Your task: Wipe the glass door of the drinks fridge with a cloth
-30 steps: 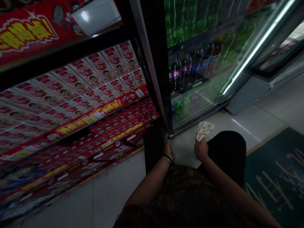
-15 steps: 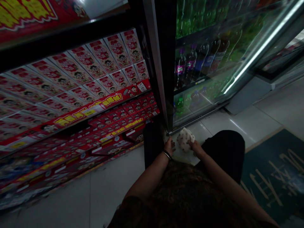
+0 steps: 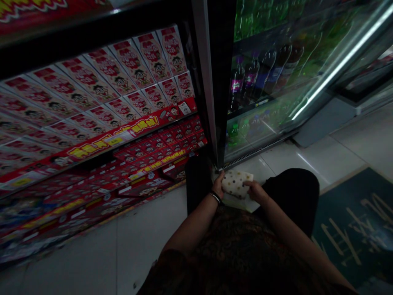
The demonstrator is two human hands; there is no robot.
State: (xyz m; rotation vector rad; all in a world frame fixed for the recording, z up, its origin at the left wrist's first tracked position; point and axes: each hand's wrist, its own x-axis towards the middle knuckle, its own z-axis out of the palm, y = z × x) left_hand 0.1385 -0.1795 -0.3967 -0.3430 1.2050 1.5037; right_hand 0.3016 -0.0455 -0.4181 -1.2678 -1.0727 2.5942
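Between my hands is a white cloth (image 3: 237,183) with dark and yellowish dots, spread fairly flat. My left hand (image 3: 218,185), with a bracelet at the wrist, grips its left edge. The fingers of my right hand (image 3: 255,191) are closed on its right edge. Under the cloth, between my dark-clad knees, a pale flat thing (image 3: 242,203) shows; what it is I cannot make out. The picture is dim, so finger detail is poor.
Close in front stands a glass-door drinks cooler (image 3: 260,119) with bottles (image 3: 238,80) on its shelves. To the left, a shelf (image 3: 129,135) holds rows of red and white cartons (image 3: 141,73). A green mat (image 3: 359,229) lies on the tiled floor (image 3: 144,241) at right.
The cloth was bunched in my right hand, with my left hand open beside it. Now it is spread wider, and my left hand has taken hold of its left side.
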